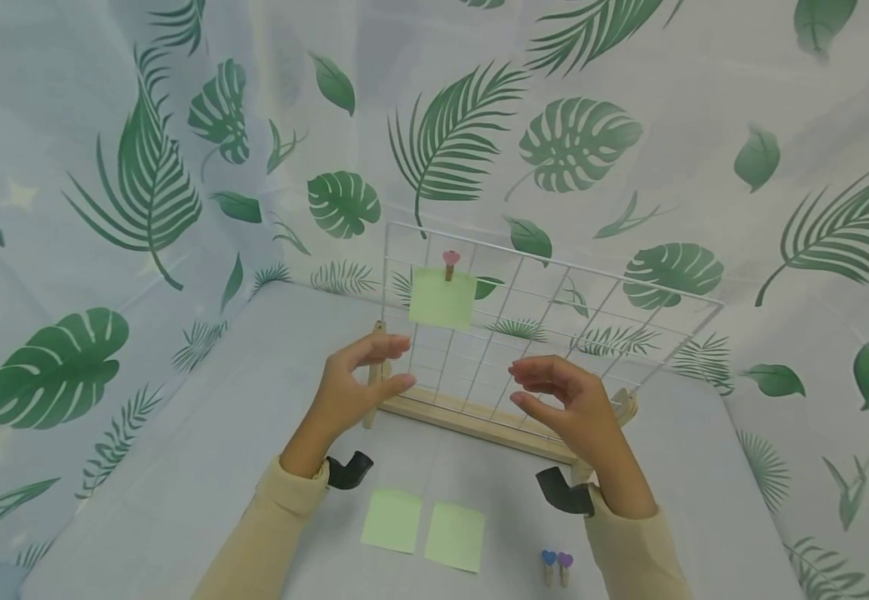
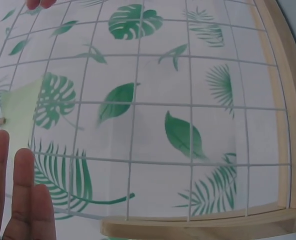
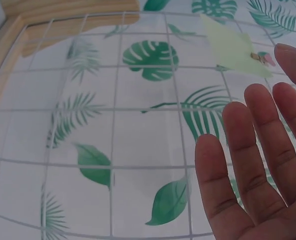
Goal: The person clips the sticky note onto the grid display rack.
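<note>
A white wire grid (image 1: 554, 262) stands upright in a wooden base (image 1: 471, 421). Near its top left, a pink heart clothespin (image 1: 450, 262) clips a green sticky note (image 1: 441, 300) to the wire. My left hand (image 1: 397, 362) hovers at the grid's left edge, beside the wooden side post, and holds nothing. In the left wrist view its fingers (image 2: 17, 200) are straight in front of the grid (image 2: 190, 105). My right hand (image 1: 527, 383) hovers in front of the grid's lower right. Its fingers (image 3: 258, 165) are spread and empty, with the clipped note (image 3: 233, 47) beyond them.
Two loose green sticky notes (image 1: 392, 521) (image 1: 454, 536) lie on the table in front of me. Two small clothespins with a blue heart (image 1: 549, 567) and a purple heart (image 1: 565, 567) lie to their right. Leaf-print cloth covers the table and the walls behind.
</note>
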A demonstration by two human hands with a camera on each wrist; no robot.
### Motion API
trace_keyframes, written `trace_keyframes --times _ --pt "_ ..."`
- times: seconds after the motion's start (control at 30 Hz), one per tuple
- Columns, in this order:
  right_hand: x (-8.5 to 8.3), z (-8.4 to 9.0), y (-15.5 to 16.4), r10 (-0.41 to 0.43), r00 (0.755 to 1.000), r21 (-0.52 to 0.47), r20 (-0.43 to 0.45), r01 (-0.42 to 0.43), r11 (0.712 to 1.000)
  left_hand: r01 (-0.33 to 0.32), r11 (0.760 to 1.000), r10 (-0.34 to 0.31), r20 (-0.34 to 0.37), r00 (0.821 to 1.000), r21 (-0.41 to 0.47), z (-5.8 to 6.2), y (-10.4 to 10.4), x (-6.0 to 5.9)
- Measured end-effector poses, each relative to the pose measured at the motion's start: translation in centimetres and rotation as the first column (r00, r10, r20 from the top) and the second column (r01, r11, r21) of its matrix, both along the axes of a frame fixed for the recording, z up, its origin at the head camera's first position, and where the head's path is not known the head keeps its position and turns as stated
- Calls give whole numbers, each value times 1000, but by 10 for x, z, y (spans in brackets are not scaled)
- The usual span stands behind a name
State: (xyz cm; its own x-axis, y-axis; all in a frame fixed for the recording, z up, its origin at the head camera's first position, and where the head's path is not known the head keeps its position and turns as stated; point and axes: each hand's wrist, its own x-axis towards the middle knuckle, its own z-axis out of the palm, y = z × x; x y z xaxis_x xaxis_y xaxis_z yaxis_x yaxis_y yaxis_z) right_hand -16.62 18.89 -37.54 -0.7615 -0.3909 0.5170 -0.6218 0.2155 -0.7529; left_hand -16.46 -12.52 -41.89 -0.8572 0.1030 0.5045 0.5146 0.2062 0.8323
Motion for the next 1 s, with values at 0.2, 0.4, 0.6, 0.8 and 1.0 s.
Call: trace_keyframes --times 0.2,0.4,0.6,0.8,1.0 --pt "4 -8 8 1 1000 -17 29 -1 1000 3 1000 -4 17 1000 17 -7 -1 4" --pt "10 -15 14 -11 999 -24 48 12 1000 14 999 -16 40 999 33 -15 -3 9" --pt "15 -22 19 -30 998 -19 58 31 999 14 999 -16 51 999 36 -24 -3 16" --pt "18 -29 24 -33 998 -27 47 35 999 18 998 -21 60 998 53 -33 -1 20" --pt "23 -35 27 -49 997 -33 59 51 998 36 997 -39 51 998 66 -40 0 23"
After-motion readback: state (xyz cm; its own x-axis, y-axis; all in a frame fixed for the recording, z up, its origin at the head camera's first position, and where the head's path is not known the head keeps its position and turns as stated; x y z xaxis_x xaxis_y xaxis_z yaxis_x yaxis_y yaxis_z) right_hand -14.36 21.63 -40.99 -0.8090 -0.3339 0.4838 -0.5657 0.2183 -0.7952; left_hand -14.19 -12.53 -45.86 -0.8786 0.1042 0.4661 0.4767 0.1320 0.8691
